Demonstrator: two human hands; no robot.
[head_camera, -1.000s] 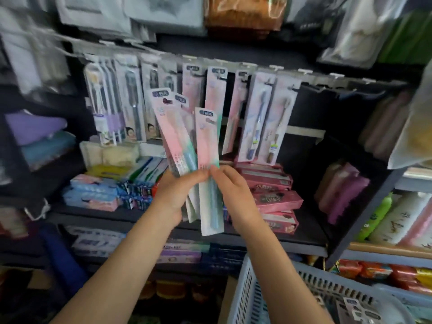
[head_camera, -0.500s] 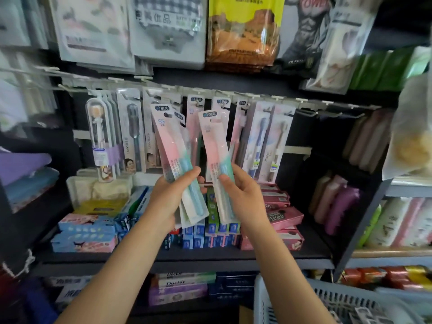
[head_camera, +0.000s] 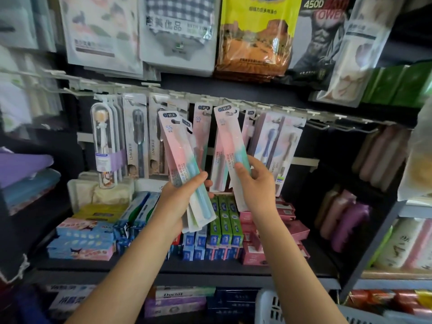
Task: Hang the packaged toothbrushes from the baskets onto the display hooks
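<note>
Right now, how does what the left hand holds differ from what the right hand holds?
The left hand holds a fanned bundle of packs; the right hand holds a single pack. The bundle's top sits below the hooks; the single pack's top reaches the hook rail. Both show the same pink-to-green card and lean left.

Bare hooks point(head_camera: 339, 123) right, packs point(head_camera: 278, 139) left.

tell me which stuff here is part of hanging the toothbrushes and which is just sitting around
Part of the job:
left hand
bunch of toothbrush packs
right hand
single toothbrush pack
display hooks
basket

Just sitting around:
toothpaste boxes
towel packs
bottles
</note>
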